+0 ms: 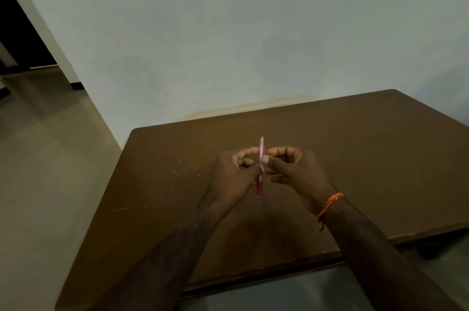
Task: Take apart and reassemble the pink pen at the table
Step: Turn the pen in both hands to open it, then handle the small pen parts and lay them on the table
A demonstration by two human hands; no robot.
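Observation:
The pink pen (pixel 259 187) stands nearly upright above the middle of the brown table (pixel 368 145), its tip pointing down toward me. My left hand (pixel 229 178) pinches the pen's middle from the left. From the right, my right hand (pixel 294 171) grips the same stretch with thumb and fingertips. The pen's top end pokes out above both sets of fingers, and its middle is hidden between them. I cannot tell whether the pen's parts are joined or pulled apart.
Small pale crumbs or scratches (pixel 182 172) dot the tabletop left of my hands. A pale wall (pixel 228 44) rises right behind the table's far edge. Tiled floor (pixel 45 158) lies to the left, and an orange thread band (pixel 330 205) circles my right wrist.

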